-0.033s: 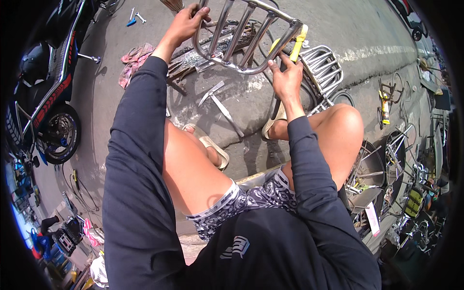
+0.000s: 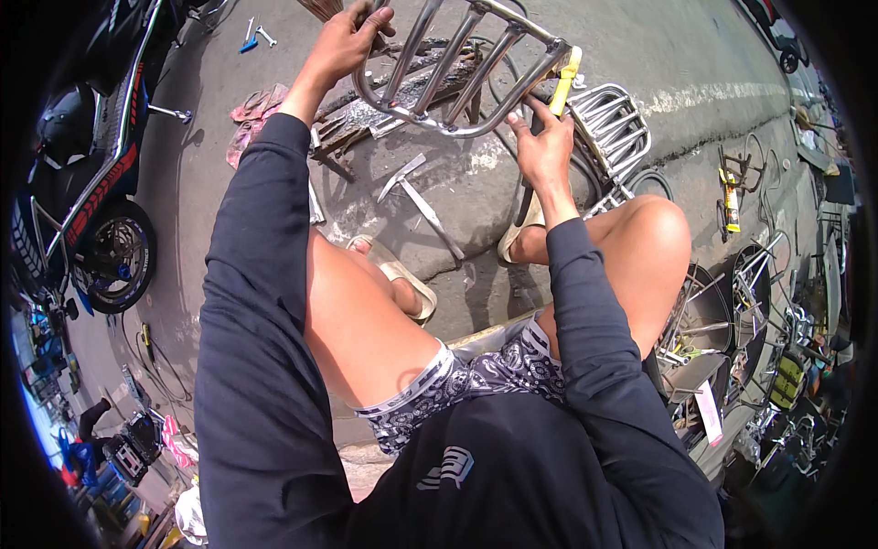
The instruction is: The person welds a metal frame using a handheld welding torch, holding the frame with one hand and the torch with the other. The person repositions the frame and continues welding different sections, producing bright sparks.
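Note:
My left hand point(image 2: 352, 38) is closed round the left side of a shiny tubular metal rack point(image 2: 443, 77), which it holds up and tilted. My right hand point(image 2: 545, 145) grips a yellow-headed tool with a black handle point(image 2: 565, 82) that looks like a welding electrode holder. The yellow head stands close beside the rack's right end; whether they touch, I cannot tell. Beneath the rack is a rough, stained metal stand point(image 2: 366, 123). A chipping hammer point(image 2: 421, 207) lies on the ground between my feet.
A second tubular rack point(image 2: 611, 133) sits to the right, with cables near it. A pink rag point(image 2: 256, 119) and two wrenches point(image 2: 266, 37) lie at the left. A parked motorcycle point(image 2: 114, 242) borders the far left; bins of metal parts point(image 2: 700, 316) stand near my right knee.
The rack has shifted slightly left in my left hand, and its right end has drawn back a little from the yellow tool. My right hand has hardly moved.

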Motion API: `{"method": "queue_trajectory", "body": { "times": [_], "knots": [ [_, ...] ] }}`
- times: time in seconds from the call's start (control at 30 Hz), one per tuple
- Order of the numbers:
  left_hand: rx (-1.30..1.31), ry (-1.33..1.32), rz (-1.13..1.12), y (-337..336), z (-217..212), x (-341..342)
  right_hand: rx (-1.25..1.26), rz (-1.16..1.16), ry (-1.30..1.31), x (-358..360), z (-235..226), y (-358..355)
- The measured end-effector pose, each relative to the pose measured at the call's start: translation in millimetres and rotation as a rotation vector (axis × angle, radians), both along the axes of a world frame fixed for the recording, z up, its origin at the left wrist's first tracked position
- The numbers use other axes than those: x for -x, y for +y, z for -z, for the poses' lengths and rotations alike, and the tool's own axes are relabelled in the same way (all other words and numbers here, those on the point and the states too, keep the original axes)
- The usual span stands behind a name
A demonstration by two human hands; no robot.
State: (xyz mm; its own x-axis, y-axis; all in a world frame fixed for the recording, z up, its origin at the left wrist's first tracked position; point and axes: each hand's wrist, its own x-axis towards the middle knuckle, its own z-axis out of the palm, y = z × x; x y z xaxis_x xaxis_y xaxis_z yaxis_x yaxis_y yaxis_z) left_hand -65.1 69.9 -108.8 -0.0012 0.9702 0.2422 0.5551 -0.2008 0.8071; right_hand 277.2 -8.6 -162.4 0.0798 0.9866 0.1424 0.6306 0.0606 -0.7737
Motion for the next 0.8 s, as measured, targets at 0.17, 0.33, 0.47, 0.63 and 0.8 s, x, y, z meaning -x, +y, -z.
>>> {"method": "queue_trajectory", "body": {
  "times": [0.17,0.33,0.47,0.63,0.8],
  "knots": [
    [-0.237,0.167,-0.039,-43.6,-55.1,-6.1,0.008,-0.004,-0.006,-2.9,0.9,-2.4],
    [-0.207,0.394,-0.22,-62.4,-60.3,-4.1,-0.124,0.06,0.123,-3.6,-19.5,-17.5],
    [-0.028,0.55,-0.21,-68.7,-77.9,8.8,-0.05,0.058,0.087,-12.2,-51.4,-41.6],
    [-0.196,0.529,-0.052,-83.1,-95.8,-0.7,-0.012,-0.307,0.11,-17.0,-83.5,-84.6],
    [-0.186,0.623,0.04,-84.0,-105.4,-24.8,-0.081,-0.602,0.09,1.3,-86.9,-132.4]
  ]
}}
